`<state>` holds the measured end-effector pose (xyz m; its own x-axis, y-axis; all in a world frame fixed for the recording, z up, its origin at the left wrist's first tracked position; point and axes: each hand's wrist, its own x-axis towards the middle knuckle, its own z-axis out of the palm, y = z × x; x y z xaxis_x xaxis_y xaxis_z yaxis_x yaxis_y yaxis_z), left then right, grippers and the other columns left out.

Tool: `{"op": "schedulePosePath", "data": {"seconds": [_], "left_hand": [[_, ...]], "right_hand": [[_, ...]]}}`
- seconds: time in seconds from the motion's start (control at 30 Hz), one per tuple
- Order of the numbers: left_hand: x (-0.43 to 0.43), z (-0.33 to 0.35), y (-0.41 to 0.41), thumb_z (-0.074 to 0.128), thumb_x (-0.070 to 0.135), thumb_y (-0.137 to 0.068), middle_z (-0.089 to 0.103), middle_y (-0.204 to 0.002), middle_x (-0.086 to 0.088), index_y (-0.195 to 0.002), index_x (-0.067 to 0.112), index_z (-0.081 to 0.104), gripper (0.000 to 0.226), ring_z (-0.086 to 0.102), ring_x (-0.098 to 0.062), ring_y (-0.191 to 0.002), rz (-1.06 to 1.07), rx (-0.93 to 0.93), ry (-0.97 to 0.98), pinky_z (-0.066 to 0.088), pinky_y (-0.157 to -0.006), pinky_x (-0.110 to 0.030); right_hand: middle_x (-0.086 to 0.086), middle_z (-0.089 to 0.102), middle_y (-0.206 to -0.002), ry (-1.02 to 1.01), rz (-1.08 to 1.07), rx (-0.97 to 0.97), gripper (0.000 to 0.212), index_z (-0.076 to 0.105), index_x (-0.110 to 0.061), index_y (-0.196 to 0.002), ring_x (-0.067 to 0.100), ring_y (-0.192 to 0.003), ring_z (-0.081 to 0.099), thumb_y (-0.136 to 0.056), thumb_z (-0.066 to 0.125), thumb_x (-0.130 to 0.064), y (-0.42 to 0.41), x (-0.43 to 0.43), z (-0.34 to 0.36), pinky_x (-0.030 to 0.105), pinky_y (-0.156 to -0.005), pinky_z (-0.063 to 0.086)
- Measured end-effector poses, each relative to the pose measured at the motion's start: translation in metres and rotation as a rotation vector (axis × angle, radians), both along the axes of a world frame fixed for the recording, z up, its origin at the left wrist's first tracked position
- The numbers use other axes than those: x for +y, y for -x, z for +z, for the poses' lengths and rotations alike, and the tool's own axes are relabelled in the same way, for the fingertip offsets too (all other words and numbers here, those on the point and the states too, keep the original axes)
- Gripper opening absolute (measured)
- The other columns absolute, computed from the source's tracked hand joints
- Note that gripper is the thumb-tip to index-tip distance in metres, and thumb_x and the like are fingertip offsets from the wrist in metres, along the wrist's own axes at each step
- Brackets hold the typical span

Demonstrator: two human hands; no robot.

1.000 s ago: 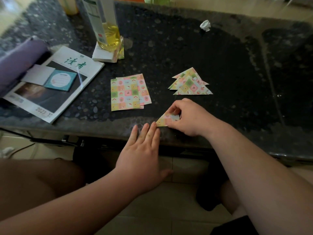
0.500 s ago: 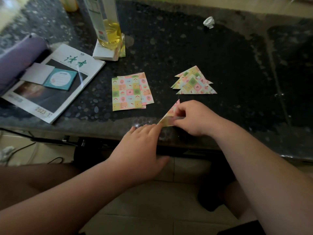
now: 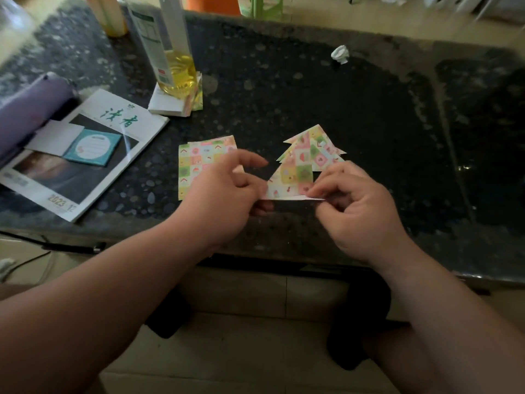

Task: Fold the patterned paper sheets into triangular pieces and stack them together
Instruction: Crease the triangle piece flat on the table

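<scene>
I hold a folded triangular piece (image 3: pixel 292 177) of checked pastel paper upright above the dark stone table (image 3: pixel 369 115). My left hand (image 3: pixel 224 194) pinches its left corner and my right hand (image 3: pixel 358 206) pinches its right bottom edge. Just behind it lies the stack of folded triangles (image 3: pixel 321 149), partly hidden by the held piece. To the left lies a pile of flat patterned sheets (image 3: pixel 196 163), its right side covered by my left hand.
A magazine (image 3: pixel 93 155) with a teal note pad (image 3: pixel 91 146) lies at the left, beside a purple pouch (image 3: pixel 28 109). An oil bottle (image 3: pixel 170 52) stands on a paper block (image 3: pixel 173 103) at the back. A crumpled white scrap (image 3: pixel 340 54) lies farther right.
The triangle was pressed flat near the table's front edge under my right hand; now both hands have lifted it upright and carried it toward the stack. My left hand came off the table.
</scene>
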<state>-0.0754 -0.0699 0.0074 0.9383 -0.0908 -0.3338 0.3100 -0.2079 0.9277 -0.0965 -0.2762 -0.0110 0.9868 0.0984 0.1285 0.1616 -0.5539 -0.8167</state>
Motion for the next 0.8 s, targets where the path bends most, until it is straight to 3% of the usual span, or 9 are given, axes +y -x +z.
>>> {"op": "schedulePosePath", "data": {"seconds": [0.13, 0.23, 0.37, 0.53, 0.67, 0.8], "left_hand": [[-0.007, -0.002, -0.009, 0.068, 0.002, -0.094, 0.078, -0.084, 0.003, -0.085, 0.024, 0.07, 0.023, 0.076, -0.016, -0.08, 0.053, -0.054, -0.08, 0.063, -0.084, -0.043], [-0.021, -0.002, -0.01, 0.069, 0.001, -0.093, 0.079, -0.087, 0.003, -0.073, 0.026, 0.079, 0.033, 0.076, -0.017, -0.085, 0.065, 0.016, 0.0, 0.062, -0.087, -0.041], [-0.03, 0.0, -0.012, 0.069, -0.007, -0.089, 0.078, -0.103, -0.009, -0.093, 0.022, 0.079, 0.031, 0.076, -0.025, -0.095, 0.053, 0.119, 0.207, 0.06, -0.092, -0.04], [-0.028, -0.003, -0.016, 0.067, -0.013, -0.085, 0.074, -0.114, -0.015, -0.103, 0.017, 0.076, 0.036, 0.072, -0.029, -0.105, 0.052, 0.192, 0.357, 0.058, -0.094, -0.038], [-0.024, -0.011, -0.018, 0.07, -0.008, -0.088, 0.078, -0.108, -0.006, -0.102, 0.023, 0.076, 0.034, 0.073, -0.023, -0.104, 0.047, 0.155, 0.285, 0.058, -0.091, -0.035], [-0.015, -0.017, -0.021, 0.074, 0.016, -0.094, 0.077, -0.098, 0.013, -0.111, 0.033, 0.075, 0.025, 0.073, -0.012, -0.094, -0.017, -0.012, -0.054, 0.061, -0.088, -0.039]], "right_hand": [[-0.009, 0.068, -0.095, -0.241, -0.083, 0.212, 0.025, 0.075, -0.023, -0.082, 0.006, -0.09, 0.065, -0.094, 0.059, -0.008, -0.004, -0.004, 0.008, 0.024, -0.071, 0.057], [-0.005, 0.074, -0.085, -0.372, -0.192, 0.364, 0.011, 0.074, -0.015, -0.084, 0.012, -0.081, 0.069, -0.094, 0.071, -0.014, -0.01, -0.003, 0.006, 0.028, -0.065, 0.06], [-0.001, 0.074, -0.095, -0.513, -0.248, 0.4, 0.023, 0.067, -0.015, -0.081, 0.02, -0.092, 0.072, -0.087, 0.072, 0.007, -0.012, -0.003, 0.006, 0.031, -0.068, 0.059], [0.002, 0.075, -0.09, -0.616, -0.264, 0.388, 0.027, 0.061, -0.016, -0.091, 0.019, -0.087, 0.075, -0.088, 0.069, 0.01, -0.014, 0.001, 0.007, 0.026, -0.063, 0.058], [-0.002, 0.078, -0.086, -0.681, -0.274, 0.368, 0.027, 0.058, -0.015, -0.099, 0.015, -0.091, 0.077, -0.089, 0.07, 0.008, -0.016, 0.007, 0.005, 0.026, -0.071, 0.061], [-0.01, 0.077, -0.084, -0.562, -0.277, 0.318, 0.027, 0.055, -0.016, -0.097, 0.009, -0.089, 0.076, -0.089, 0.073, 0.003, -0.018, 0.01, 0.002, 0.023, -0.07, 0.06]]}}
